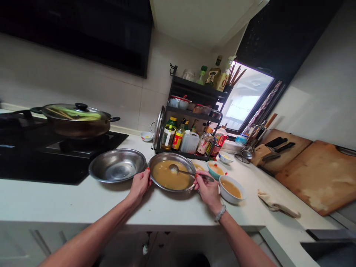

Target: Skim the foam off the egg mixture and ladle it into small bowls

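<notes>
A round metal bowl [191, 184] of yellowish-brown soup sits on the counter in front of me. My left hand [141, 183] pinches its left rim. On the opposite side, my right hand [208, 189] is closed at the right rim, its thumb by the edge. A ladle [174, 169] lies with its head in the soup, and its handle crosses over the right hand's fingers; whether they also press on it is hard to tell. To the left stands a second metal bowl [118, 167] with only a shiny bottom showing. A white bowl [233, 190] of similar soup is right of my right hand.
A lidded pot [80, 124] stands on the black stove [41, 167]. Behind the bowls are a teal bowl [216, 170] and a black rack [194, 111] of bottles. Rightward lie a cloth [278, 207], a knife block [263, 154] and a cutting board [319, 178].
</notes>
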### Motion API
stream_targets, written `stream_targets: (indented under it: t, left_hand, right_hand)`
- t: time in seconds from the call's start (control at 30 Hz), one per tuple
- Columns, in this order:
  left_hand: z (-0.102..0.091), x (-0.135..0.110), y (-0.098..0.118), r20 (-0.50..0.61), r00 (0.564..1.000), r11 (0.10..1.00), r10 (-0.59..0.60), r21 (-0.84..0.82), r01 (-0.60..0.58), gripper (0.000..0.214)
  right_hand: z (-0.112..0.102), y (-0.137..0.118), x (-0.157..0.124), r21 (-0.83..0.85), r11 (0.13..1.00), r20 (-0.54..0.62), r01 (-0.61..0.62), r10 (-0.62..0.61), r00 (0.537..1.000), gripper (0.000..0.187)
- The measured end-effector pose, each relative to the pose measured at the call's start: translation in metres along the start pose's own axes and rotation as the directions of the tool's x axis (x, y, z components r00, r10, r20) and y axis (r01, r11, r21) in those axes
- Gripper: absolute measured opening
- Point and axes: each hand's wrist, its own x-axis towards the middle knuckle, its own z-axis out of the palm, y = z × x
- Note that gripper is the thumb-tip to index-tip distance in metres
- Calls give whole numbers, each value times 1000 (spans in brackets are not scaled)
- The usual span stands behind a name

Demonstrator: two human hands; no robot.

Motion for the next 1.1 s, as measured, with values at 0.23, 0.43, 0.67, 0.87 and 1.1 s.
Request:
stream_targets:
  t: [0.23, 0.43, 0.67, 0.87, 1.1]
  left_hand:
    - [0, -2, 2, 28, 1000, 999, 9, -40, -8, 51]
    - [0, -3, 4, 19, 1000, 999, -1, -49, 2, 51]
    - [0, -3, 4, 11, 1000, 999, 1, -33, -1, 49]
    - [0, -2, 3, 8, 1000, 1000, 1, -25, -1, 50]
    - [0, -2, 3, 4, 1000, 999, 0, -44, 0, 49]
  right_hand:
    - [16, 9, 6, 153, 979, -76, -132, 145, 987, 33]
    - [6, 5, 12, 253, 958, -151, -132, 174, 973, 30]
    - [-9, -1, 13, 177, 982, -205, -61, 98, 974, 32]
    - [-19, 1, 15, 245, 966, -253, -81, 145, 957, 35]
    - [-38, -2, 21, 322, 939, -292, -124, 223, 930, 37]
